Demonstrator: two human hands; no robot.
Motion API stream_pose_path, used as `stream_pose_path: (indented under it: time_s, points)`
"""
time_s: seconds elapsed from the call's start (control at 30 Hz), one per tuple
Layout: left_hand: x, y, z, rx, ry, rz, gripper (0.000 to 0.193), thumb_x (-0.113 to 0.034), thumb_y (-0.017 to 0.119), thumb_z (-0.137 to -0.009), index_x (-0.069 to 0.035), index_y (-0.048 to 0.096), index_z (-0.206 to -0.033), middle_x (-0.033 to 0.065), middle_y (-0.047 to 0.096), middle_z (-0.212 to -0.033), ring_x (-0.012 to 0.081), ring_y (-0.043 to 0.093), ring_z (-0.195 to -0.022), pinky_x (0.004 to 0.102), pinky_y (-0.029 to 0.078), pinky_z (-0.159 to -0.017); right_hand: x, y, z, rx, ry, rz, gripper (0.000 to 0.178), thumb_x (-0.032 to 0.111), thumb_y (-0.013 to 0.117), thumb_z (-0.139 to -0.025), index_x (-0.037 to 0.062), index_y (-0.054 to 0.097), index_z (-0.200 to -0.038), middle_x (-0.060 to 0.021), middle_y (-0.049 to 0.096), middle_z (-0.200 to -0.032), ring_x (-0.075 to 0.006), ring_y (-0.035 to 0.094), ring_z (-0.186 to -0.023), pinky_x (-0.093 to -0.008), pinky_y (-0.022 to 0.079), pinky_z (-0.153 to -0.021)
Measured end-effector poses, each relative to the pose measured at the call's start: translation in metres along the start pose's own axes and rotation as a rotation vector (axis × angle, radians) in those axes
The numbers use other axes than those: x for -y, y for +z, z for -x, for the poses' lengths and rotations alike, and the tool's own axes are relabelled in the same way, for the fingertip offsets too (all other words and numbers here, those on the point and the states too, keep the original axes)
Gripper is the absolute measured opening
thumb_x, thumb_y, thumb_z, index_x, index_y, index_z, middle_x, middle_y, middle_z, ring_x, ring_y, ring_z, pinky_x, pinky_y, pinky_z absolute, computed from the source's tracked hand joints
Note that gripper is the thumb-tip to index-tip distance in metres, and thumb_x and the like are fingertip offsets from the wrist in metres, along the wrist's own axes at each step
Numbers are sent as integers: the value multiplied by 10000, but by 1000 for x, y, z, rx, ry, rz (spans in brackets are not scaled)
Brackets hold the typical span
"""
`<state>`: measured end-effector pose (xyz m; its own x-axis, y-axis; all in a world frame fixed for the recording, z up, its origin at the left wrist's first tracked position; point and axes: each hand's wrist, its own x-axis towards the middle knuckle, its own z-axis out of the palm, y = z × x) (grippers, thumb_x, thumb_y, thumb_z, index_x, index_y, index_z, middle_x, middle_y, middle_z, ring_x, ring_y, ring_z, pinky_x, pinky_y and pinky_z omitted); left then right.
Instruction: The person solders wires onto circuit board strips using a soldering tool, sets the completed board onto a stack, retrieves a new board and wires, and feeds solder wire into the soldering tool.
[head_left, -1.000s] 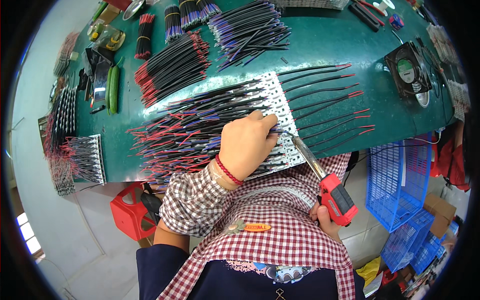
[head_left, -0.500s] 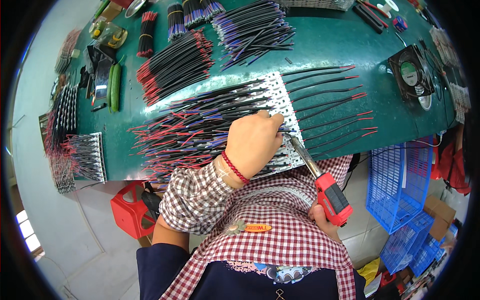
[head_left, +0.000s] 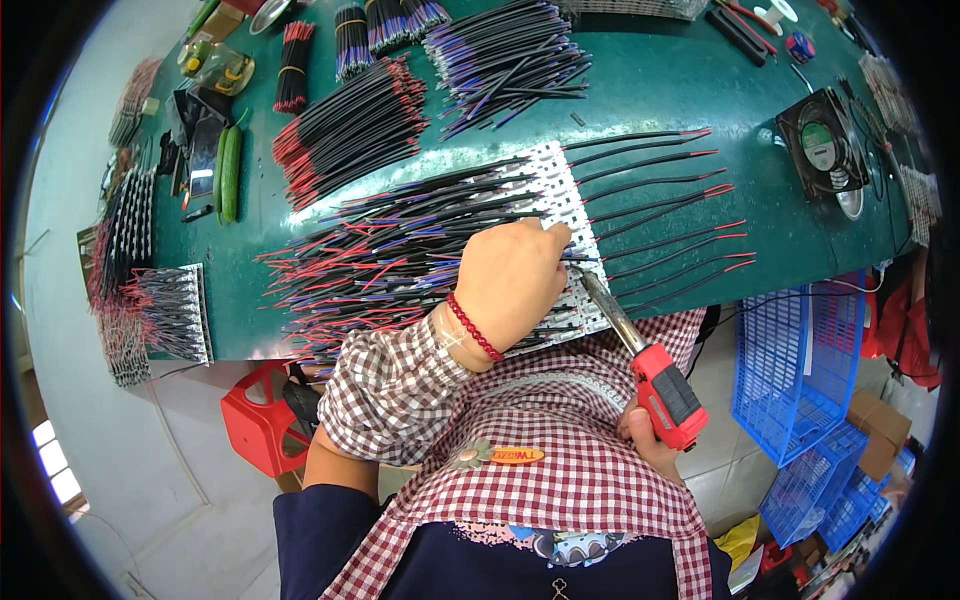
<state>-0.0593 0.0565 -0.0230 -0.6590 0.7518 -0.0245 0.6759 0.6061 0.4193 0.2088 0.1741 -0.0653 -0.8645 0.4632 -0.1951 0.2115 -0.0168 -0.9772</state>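
A white circuit board panel (head_left: 565,195) lies at the table's front edge, with many black, red-tipped and blue wires (head_left: 370,240) soldered along it and fanning left. My left hand (head_left: 515,280) rests over the panel, fingers pinched together on a wire whose end comes out near the fingertips; the rest is hidden under the hand. In my right hand (head_left: 650,440) is a soldering iron (head_left: 668,395) with a red and black handle. Its metal tip touches down at the panel just beside my left fingertips. Several separate wires (head_left: 665,205) stick out from the panel's right side.
Behind the panel lie piles of red-tipped wires (head_left: 350,130) and blue-tipped wires (head_left: 505,65). A black fan (head_left: 822,145) stands at the right. Cucumbers (head_left: 229,175) and another wired panel (head_left: 175,312) are at the left. Blue baskets (head_left: 800,350) and a red stool (head_left: 262,420) stand below table height.
My left hand has shifted very slightly to the right. The soldering iron has barely moved, its tip still beside my left fingertips.
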Motion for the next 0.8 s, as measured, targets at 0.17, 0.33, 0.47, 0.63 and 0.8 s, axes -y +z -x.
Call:
stream_pose_path:
  time_s: [0.17,0.33,0.47,0.63,0.8]
  points:
    - [-1,0,1,0,-8,-13,126,-161,663,-751,-52,617,-797,121,614,-737,324,638,-699,446,502,-615,9,-1,3,43,41,-197,75,74,600,-912,1,590,-905,-25,563,-732,-117,530,-654,-278,436,-606]
    - [-2,0,1,2,-15,-15,134,-160,663,-751,-50,610,-806,124,617,-756,327,636,-701,443,502,-618,9,-3,6,45,64,-159,74,75,595,-915,3,585,-902,-27,565,-741,-115,527,-658,-276,428,-607]
    - [-4,1,4,3,-23,10,137,-146,659,-741,-43,592,-801,132,614,-776,336,631,-705,446,499,-625,2,-4,8,14,40,-103,98,92,625,-890,-1,610,-918,-39,592,-751,-128,554,-661,-280,448,-611]
    - [-8,4,9,-34,-37,44,141,-119,660,-721,-36,565,-786,139,612,-785,343,628,-705,442,499,-623,-11,-8,11,-20,20,45,149,131,683,-837,0,650,-899,-58,631,-774,-155,604,-676,-290,483,-619]
    - [-10,8,13,-51,-62,29,179,-110,673,-706,-31,551,-811,140,617,-788,336,631,-703,426,503,-616,-20,-14,11,31,-8,94,157,141,699,-819,3,656,-878,-64,633,-773,-158,610,-666,-294,487,-612]
